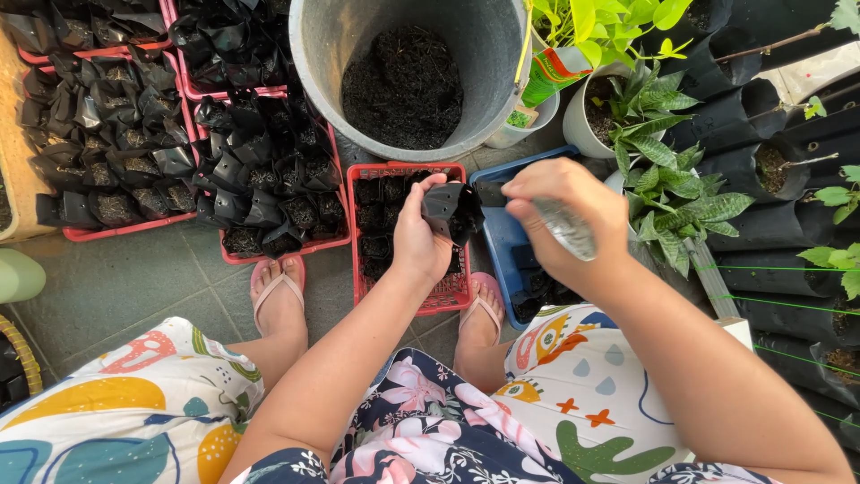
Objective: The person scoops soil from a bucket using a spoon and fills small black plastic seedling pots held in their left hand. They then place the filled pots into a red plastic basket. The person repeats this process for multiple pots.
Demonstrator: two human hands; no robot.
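My left hand grips a small black nursery bag, holding it open above the red tray of filled bags. My right hand is closed around a clear scoop just beside the bag's mouth. Beyond them stands the grey bucket of dark soil, with leafy potted plants to my right.

A grey tiled floor carries everything. On it sit red trays, a blue tray and a grey tub
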